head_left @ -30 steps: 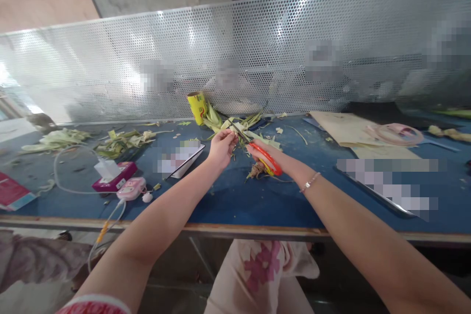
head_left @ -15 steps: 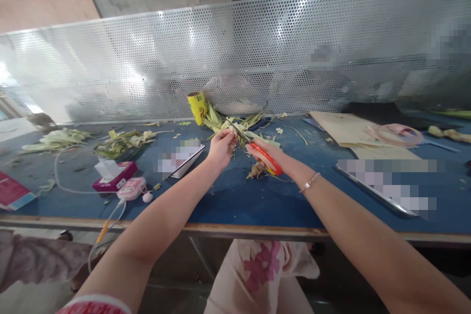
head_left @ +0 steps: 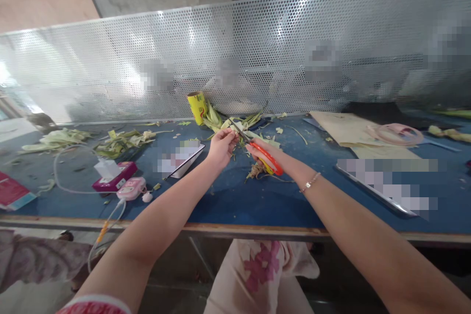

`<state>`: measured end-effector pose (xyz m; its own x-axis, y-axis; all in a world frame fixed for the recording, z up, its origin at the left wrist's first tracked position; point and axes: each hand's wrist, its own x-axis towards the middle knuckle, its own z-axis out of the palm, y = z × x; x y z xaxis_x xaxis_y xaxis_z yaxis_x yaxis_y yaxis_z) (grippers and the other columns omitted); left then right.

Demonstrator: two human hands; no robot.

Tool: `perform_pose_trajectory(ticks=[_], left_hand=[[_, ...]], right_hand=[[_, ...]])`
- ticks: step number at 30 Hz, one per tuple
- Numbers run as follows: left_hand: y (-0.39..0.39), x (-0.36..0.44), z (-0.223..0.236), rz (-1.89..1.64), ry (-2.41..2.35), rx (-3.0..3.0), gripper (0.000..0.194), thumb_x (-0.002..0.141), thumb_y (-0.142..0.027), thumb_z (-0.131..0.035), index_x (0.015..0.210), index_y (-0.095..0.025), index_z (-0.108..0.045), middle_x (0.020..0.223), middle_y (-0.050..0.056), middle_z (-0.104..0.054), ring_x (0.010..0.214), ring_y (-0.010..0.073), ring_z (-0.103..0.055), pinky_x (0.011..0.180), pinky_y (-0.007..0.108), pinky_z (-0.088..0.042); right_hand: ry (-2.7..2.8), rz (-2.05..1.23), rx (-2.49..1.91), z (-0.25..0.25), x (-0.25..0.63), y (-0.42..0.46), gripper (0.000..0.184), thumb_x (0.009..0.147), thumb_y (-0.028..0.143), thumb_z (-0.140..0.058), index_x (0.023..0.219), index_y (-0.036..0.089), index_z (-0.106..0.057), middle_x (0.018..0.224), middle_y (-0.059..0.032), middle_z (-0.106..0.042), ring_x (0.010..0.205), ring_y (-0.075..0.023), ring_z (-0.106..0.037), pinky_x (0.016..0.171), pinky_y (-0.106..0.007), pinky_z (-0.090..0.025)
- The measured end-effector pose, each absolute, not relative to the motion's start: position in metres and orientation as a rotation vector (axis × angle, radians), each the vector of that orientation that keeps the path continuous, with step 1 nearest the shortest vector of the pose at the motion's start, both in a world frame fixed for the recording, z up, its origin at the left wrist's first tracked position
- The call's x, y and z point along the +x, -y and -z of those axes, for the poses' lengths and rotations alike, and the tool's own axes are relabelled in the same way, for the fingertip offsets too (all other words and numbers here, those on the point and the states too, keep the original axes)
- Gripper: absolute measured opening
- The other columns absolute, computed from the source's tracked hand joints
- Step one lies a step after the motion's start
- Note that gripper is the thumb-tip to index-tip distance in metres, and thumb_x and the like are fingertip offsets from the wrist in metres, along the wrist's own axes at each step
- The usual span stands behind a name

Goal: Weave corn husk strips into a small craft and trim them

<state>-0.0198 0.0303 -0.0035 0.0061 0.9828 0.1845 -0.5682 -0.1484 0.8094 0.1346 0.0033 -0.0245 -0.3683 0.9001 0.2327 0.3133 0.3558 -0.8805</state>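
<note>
My right hand [head_left: 263, 151] is closed round the red and yellow handles of a pair of scissors [head_left: 273, 163]. The dark blades reach up and left, passing close by the fingertips of my left hand [head_left: 222, 147]. Those left fingers are pinched together on something small and pale that I cannot make out. Just beyond both hands lie pale green corn husks [head_left: 213, 120] in a loose heap. Beneath my right hand sits a brown, stringy tuft [head_left: 256, 170], partly covered by the scissors.
A yellow tube [head_left: 197, 108] stands by the perforated metal screen [head_left: 206, 44]. Left are more husks [head_left: 123, 143], a propped phone [head_left: 186, 161], a purple power block [head_left: 117, 176] and a pink charger [head_left: 131, 189] with cables. Right lie brown paper [head_left: 340, 130], a tape roll [head_left: 399, 135] and a blurred-out tablet-like slab [head_left: 390, 201].
Both hands stay in almost the same place. The scissors shift very slightly in my right hand, with more of the yellow handle showing now than half a second ago.
</note>
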Motion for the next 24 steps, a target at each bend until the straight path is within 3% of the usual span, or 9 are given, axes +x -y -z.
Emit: perform_pose_trajectory(ticks=[9, 18, 24], left_hand=[[-0.030, -0.020, 0.004, -1.526, -0.619, 0.906, 0.015, 0.068, -0.004, -0.066, 0.067, -0.014, -0.055, 0.059, -0.003, -0.058, 0.057, 0.0048, -0.057, 0.068, 0.019, -0.047], [-0.031, -0.019, 0.002, -1.545, -0.610, 0.888, 0.014, 0.072, -0.001, -0.059, 0.066, -0.013, -0.056, 0.060, -0.002, -0.057, 0.059, 0.0054, -0.056, 0.071, 0.021, -0.045], [-0.032, -0.021, 0.002, -1.531, -0.622, 0.893, 0.014, 0.069, -0.002, -0.064, 0.067, -0.013, -0.055, 0.060, -0.002, -0.058, 0.058, 0.0057, -0.057, 0.070, 0.021, -0.046]], right_hand=[[1.870, -0.993, -1.085, 0.022, 0.134, -0.002, 0.045, 0.075, 0.067, -0.049, 0.078, 0.023, -0.038, 0.063, 0.0049, -0.041, 0.051, -0.0090, -0.039, 0.046, -0.025, -0.034], [1.923, -0.757, -1.133, 0.009, 0.129, 0.007, 0.047, 0.076, 0.068, -0.045, 0.070, 0.022, -0.039, 0.058, 0.0039, -0.037, 0.054, -0.0107, -0.037, 0.049, -0.026, -0.032], [1.901, -0.817, -1.053, 0.014, 0.131, 0.006, 0.046, 0.075, 0.067, -0.049, 0.074, 0.022, -0.041, 0.061, 0.0044, -0.039, 0.057, -0.0108, -0.039, 0.053, -0.027, -0.033]])
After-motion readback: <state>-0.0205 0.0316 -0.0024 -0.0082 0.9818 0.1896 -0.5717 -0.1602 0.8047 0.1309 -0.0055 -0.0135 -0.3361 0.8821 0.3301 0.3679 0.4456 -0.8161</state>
